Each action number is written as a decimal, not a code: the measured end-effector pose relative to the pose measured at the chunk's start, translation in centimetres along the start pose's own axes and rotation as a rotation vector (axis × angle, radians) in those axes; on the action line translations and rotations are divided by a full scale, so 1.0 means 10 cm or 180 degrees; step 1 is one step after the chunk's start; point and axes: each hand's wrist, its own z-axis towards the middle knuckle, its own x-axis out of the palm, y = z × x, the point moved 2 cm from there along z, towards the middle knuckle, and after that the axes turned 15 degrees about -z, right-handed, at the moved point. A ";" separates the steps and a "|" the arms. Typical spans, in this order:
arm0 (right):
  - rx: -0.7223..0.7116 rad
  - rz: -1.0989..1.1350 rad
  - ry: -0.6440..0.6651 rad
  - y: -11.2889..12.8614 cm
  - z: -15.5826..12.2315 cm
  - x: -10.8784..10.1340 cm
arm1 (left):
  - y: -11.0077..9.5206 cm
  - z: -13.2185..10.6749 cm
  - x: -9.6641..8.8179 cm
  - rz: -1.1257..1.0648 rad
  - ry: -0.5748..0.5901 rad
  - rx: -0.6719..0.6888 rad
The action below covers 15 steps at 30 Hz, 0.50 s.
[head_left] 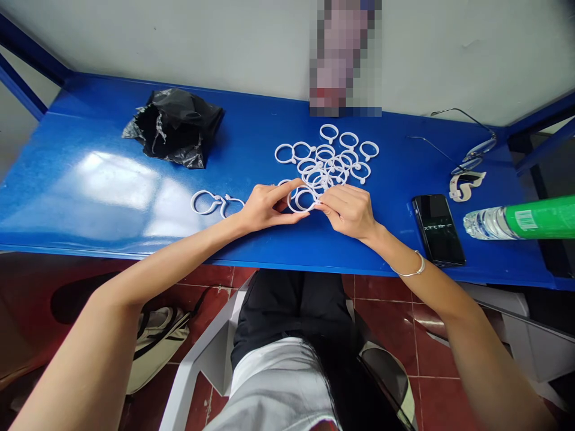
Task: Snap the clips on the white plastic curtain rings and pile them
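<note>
A pile of several white plastic rings lies on the blue table just beyond my hands. My left hand and my right hand meet at the table's middle, both pinched on one white ring held between them at the near edge of the pile. Two linked white rings lie on the table to the left of my left hand.
A crumpled black plastic bag sits at the back left. To the right lie a black phone, a water bottle with a green label on its side, spectacles and a small white clip. A wall runs behind the table.
</note>
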 end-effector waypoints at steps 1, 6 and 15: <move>-0.0005 0.0003 0.0035 0.00 0.00 0.00 | 0.00 0.00 0.00 -0.0005 0.0008 0.0004; -0.0033 0.0012 0.0102 -0.01 -0.02 0.02 | 0.01 0.00 0.00 -0.0030 0.0073 -0.0100; 0.0006 0.0113 -0.0056 0.00 0.01 -0.01 | 0.01 0.00 -0.02 0.0018 0.0206 -0.0413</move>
